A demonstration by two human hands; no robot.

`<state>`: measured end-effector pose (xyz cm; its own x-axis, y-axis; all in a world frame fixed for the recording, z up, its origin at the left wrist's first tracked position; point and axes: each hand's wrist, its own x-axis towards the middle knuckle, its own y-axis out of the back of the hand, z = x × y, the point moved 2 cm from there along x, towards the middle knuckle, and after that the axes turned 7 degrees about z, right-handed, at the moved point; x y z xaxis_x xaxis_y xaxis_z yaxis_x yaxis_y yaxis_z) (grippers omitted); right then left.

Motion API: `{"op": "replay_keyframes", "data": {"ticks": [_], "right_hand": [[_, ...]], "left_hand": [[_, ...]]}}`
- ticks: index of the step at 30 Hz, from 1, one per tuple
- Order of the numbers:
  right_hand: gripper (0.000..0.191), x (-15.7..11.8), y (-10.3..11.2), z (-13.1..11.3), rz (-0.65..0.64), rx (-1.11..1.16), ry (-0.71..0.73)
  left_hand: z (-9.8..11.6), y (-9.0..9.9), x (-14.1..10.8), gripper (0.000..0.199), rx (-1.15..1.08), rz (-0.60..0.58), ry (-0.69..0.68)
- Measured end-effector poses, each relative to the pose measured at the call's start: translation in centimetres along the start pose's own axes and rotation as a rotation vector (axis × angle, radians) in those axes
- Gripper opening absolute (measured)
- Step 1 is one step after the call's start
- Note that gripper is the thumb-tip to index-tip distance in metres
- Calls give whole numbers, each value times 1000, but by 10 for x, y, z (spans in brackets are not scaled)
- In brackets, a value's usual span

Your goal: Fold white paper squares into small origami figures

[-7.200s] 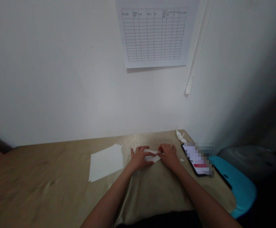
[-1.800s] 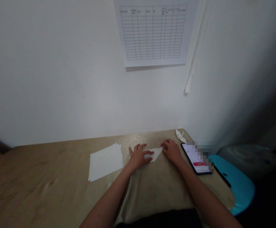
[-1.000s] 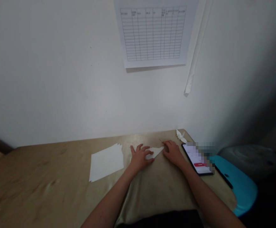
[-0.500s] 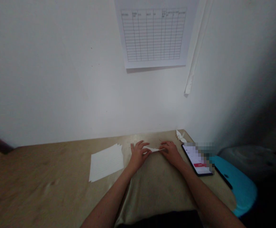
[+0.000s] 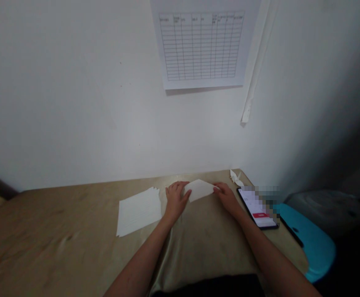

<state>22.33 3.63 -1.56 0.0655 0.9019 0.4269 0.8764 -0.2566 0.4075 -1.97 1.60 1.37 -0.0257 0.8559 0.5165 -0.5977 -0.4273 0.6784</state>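
Note:
Between my hands is a folded piece of white paper [image 5: 199, 190], its top edge coming to a blunt point. My left hand [image 5: 176, 198] pinches its left corner, thumb in front and fingers behind. At the right corner, my right hand [image 5: 225, 195] grips it between thumb and fingertips. To the left of my left hand lies a stack of white paper sheets [image 5: 139, 212], slightly fanned at the top right corner. A small folded white paper figure [image 5: 236, 177] rests near the table's back right corner, beyond my right hand.
A phone [image 5: 257, 218] with a lit screen lies on the cloth-covered table [image 5: 74, 231] by its right edge. Past that edge is a turquoise stool or seat [image 5: 317, 247]. A printed table sheet [image 5: 203, 49] hangs on the white wall behind.
The paper showed as a narrow strip before and now shows a broad face toward me. My hands have shifted slightly apart, with the right hand moving to the right.

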Motion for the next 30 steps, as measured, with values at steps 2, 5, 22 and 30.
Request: {"op": "replay_keyframes", "data": {"ticks": [2, 5, 22, 30], "right_hand": [[29, 2, 2, 5, -2, -44, -28], [28, 1, 2, 6, -51, -203, 0], [31, -10, -2, -9, -144, -453, 136], [21, -10, -2, -15, -218, -431, 183]], "left_hand": [[0, 0, 0, 33, 19, -7, 4], [0, -1, -1, 36, 67, -36, -14], [2, -9, -13, 38, 180, -478, -201], [6, -8, -14, 41, 168, -444, -220]]}}
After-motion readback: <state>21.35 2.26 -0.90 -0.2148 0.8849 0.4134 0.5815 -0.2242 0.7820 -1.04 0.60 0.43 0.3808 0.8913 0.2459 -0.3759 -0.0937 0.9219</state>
